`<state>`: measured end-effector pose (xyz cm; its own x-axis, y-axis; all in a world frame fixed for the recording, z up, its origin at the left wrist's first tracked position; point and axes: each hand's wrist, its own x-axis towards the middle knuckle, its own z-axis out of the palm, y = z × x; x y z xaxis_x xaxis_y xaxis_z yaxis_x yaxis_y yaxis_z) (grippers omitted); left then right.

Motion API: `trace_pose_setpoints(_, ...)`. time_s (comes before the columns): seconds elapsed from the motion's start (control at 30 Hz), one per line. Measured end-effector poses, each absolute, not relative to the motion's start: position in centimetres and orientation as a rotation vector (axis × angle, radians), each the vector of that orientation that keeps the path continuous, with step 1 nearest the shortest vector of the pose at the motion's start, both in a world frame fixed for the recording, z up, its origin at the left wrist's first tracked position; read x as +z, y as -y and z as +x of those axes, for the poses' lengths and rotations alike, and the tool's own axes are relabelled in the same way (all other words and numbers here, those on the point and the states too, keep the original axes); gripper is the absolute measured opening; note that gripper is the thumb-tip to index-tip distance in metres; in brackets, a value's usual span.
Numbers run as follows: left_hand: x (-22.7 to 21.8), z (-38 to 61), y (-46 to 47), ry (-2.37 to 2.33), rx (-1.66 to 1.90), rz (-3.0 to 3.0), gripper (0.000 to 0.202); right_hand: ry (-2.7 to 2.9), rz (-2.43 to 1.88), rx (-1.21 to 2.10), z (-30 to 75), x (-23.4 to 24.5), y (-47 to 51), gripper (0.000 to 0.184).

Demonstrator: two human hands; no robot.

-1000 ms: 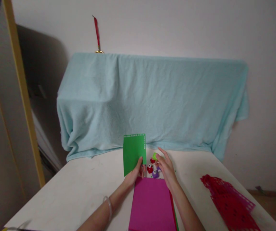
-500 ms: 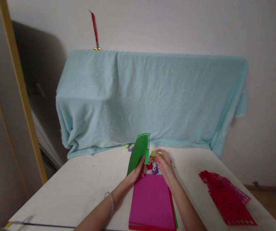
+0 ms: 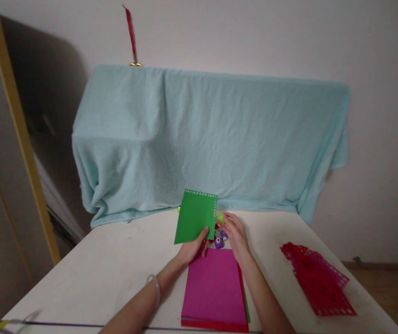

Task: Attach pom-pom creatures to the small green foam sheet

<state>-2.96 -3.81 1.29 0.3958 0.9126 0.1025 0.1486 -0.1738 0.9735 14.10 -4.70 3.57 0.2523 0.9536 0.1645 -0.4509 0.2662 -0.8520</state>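
Note:
My left hand (image 3: pixel 194 249) pinches a green sheet of paper (image 3: pixel 196 215), its thumb on the front near the lower right corner. Small holes run along the sheet's top edge and part of its right edge. Between the fingers of my right hand (image 3: pixel 235 234) is a small light-green paper punch (image 3: pixel 221 218), close to the sheet's right edge. Below the hands, a purple punch (image 3: pixel 218 242) with a round eye lies among other small purple and red ones, partly hidden. A stack of coloured paper topped by a magenta sheet (image 3: pixel 212 287) lies in front of me.
Red and magenta sheets full of holes (image 3: pixel 319 280) lie at the right of the white table (image 3: pixel 115 269). A light blue cloth (image 3: pixel 212 139) covers something large at the back. A red tassel (image 3: pixel 131 32) shows above it.
The green sheet has turned from a slanted, curved position to face me more flatly, showing its punched top edge. My right hand stays beside it with the light-green punch. The view has shifted slightly.

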Motion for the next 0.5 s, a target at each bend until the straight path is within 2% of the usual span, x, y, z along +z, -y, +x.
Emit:
trace_pose_setpoints(0.3,1.22,-2.9,3.7,-0.942,1.021,1.566,0.062,0.84,-0.81,1.09,14.08,2.94,4.07,0.032)
trace_pose_setpoints(0.5,1.56,-3.08,3.85,-0.839,0.925,1.603,0.071,0.837,-0.822,1.086,13.99,2.91,4.06,0.032)
